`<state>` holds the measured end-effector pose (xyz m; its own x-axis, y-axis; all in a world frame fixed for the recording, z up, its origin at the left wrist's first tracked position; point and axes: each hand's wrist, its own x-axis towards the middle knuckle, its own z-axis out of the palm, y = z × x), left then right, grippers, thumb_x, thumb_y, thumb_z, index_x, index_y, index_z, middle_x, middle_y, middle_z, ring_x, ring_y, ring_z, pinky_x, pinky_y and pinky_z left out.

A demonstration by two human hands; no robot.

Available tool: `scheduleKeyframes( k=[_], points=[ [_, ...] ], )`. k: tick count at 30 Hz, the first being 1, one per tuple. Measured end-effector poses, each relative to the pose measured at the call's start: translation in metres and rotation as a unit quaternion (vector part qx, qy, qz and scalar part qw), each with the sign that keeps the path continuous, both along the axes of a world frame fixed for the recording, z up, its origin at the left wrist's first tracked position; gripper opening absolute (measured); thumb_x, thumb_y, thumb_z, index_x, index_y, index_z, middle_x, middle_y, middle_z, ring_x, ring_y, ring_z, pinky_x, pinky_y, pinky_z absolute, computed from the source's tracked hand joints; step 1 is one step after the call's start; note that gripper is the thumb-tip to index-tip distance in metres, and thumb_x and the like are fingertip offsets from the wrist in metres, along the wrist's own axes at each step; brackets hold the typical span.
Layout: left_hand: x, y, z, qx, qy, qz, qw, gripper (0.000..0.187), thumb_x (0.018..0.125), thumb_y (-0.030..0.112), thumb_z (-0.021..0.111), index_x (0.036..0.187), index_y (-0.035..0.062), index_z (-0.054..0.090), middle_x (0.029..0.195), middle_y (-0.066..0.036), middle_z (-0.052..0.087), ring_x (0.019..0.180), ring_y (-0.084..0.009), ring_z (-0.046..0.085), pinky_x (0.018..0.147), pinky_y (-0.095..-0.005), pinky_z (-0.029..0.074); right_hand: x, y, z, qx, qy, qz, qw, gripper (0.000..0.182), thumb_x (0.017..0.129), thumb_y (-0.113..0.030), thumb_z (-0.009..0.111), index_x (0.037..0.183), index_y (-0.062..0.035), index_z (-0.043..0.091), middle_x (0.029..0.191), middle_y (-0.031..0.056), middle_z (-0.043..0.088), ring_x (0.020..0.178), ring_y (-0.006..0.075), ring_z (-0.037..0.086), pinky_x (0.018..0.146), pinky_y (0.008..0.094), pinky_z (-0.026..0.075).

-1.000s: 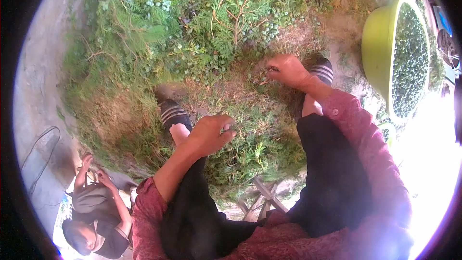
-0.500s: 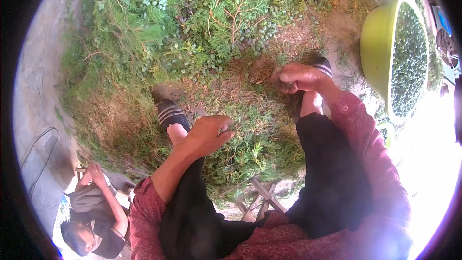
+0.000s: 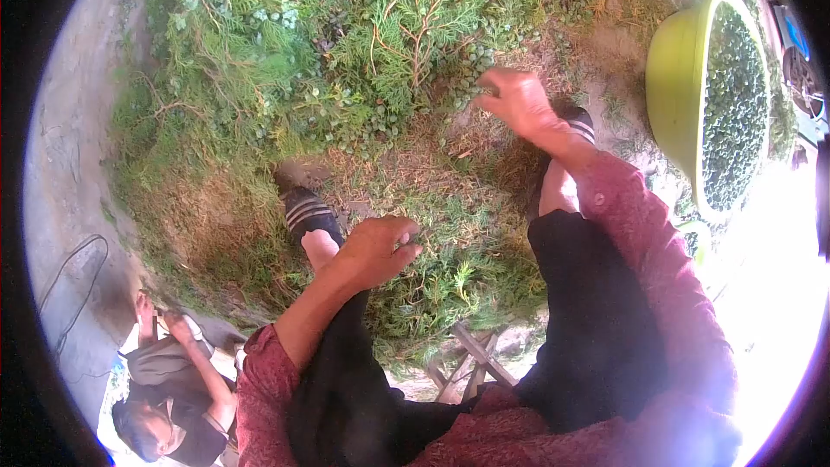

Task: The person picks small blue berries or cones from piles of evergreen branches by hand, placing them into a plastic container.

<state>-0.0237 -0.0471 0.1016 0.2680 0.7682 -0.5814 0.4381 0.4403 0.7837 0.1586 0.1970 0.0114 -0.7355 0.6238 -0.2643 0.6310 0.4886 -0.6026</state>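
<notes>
My left hand [image 3: 378, 251] hovers over the scattered green clippings [image 3: 450, 272] between my legs, its fingers curled with a gap between thumb and forefinger. Whether something small lies in its palm I cannot make out. At the lower edge of the leafy branches [image 3: 415, 43], my right hand [image 3: 516, 104] reaches out with thumb and forefinger apart and nothing visible between them. Small round green cones hang on the branches and lie loose close to its fingertips.
A yellow-green basin [image 3: 674, 82] full of small green cones [image 3: 735, 104] stands tilted in view at the right. Crossed wooden stool legs [image 3: 475, 355] show below. Another person [image 3: 169, 380] sits at the lower left, near a dark cable [image 3: 73, 272] on the ground.
My right hand has moved up and a little left to the branches, and its fingers have opened. My left hand has barely moved. The other person's hands have come apart.
</notes>
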Motion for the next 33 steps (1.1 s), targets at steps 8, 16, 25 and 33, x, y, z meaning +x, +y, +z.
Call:
scheduleKeyframes(
  k=[8,16,25,33],
  points=[
    [0.000,-0.001,-0.001,0.009,0.015,-0.003,1.000,0.027,0.076,0.024,0.061,0.092,0.0032,0.057,0.079,-0.014,0.059,0.073,-0.0334,0.058,0.063,-0.0414,0.044,0.017,-0.005,-0.005,-0.122,0.050,-0.028,0.991,0.024,0.076,-0.025,0.065,0.083,-0.0042,0.056,0.065,0.0073,0.054,0.059,0.0172,0.055,0.055,0.0314,0.046],
    [0.002,-0.002,-0.001,0.003,0.010,-0.002,1.000,0.027,0.076,0.025,0.060,0.092,0.0035,0.056,0.077,-0.015,0.058,0.072,-0.0338,0.058,0.062,-0.0418,0.044,0.007,0.002,0.029,-0.509,0.091,-0.198,0.833,0.023,0.079,-0.029,0.062,0.082,-0.0063,0.062,0.064,0.0031,0.055,0.059,0.0106,0.051,0.053,0.0235,0.041],
    [0.003,0.000,-0.001,0.002,0.016,-0.013,1.000,0.025,0.076,0.026,0.060,0.087,0.0032,0.055,0.075,-0.015,0.058,0.070,-0.0345,0.057,0.061,-0.0421,0.043,-0.012,-0.017,-0.015,0.032,0.141,0.139,0.980,0.019,0.074,-0.017,0.062,0.089,-0.0062,0.060,0.077,0.0117,0.057,0.072,0.0300,0.058,0.064,0.0374,0.048],
    [0.004,0.000,-0.003,0.023,0.028,-0.016,0.999,0.024,0.076,0.019,0.061,0.093,0.0025,0.058,0.078,-0.015,0.060,0.068,-0.0308,0.058,0.060,-0.0376,0.045,-0.002,-0.024,-0.022,0.086,0.092,0.141,0.982,0.021,0.076,-0.015,0.061,0.094,-0.0055,0.060,0.075,0.0100,0.056,0.063,0.0246,0.056,0.058,0.0357,0.048]
  ],
)
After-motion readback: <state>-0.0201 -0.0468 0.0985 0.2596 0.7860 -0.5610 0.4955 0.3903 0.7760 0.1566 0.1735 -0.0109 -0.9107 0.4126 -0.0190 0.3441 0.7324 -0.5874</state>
